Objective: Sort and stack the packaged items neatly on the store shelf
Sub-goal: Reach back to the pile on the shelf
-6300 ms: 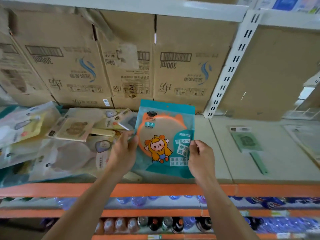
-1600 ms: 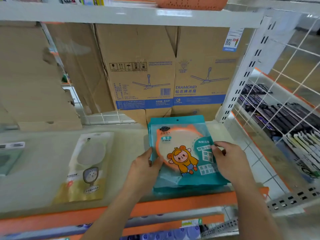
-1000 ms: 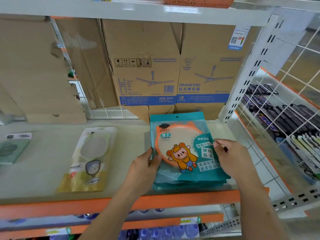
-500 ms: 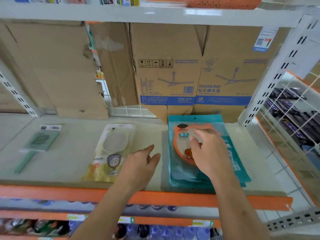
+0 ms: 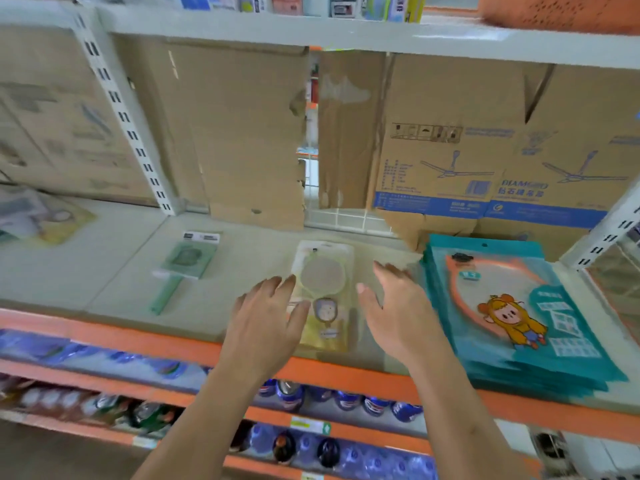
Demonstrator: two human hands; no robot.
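A stack of teal mirror packages (image 5: 512, 313) with an orange mirror and a cartoon figure lies on the right of the beige shelf (image 5: 104, 282). A single yellow-and-clear mirror package (image 5: 325, 292) lies flat at the shelf's middle. My left hand (image 5: 266, 323) hovers at its left edge and my right hand (image 5: 398, 313) at its right edge, both with fingers spread and holding nothing. A green hand-mirror package (image 5: 187, 261) lies further left. More pale packages (image 5: 38, 216) sit blurred at the far left.
Cardboard boxes (image 5: 450, 150) line the back of the shelf, with a gap showing wire mesh. White slotted uprights (image 5: 128, 119) stand left and right. An orange rail (image 5: 138, 341) edges the shelf front; bottles (image 5: 294, 393) fill the lower shelves.
The teal package has been laid on the stack at the right and released. Both hands have moved left to either side of the yellow package, and the view has swung left.
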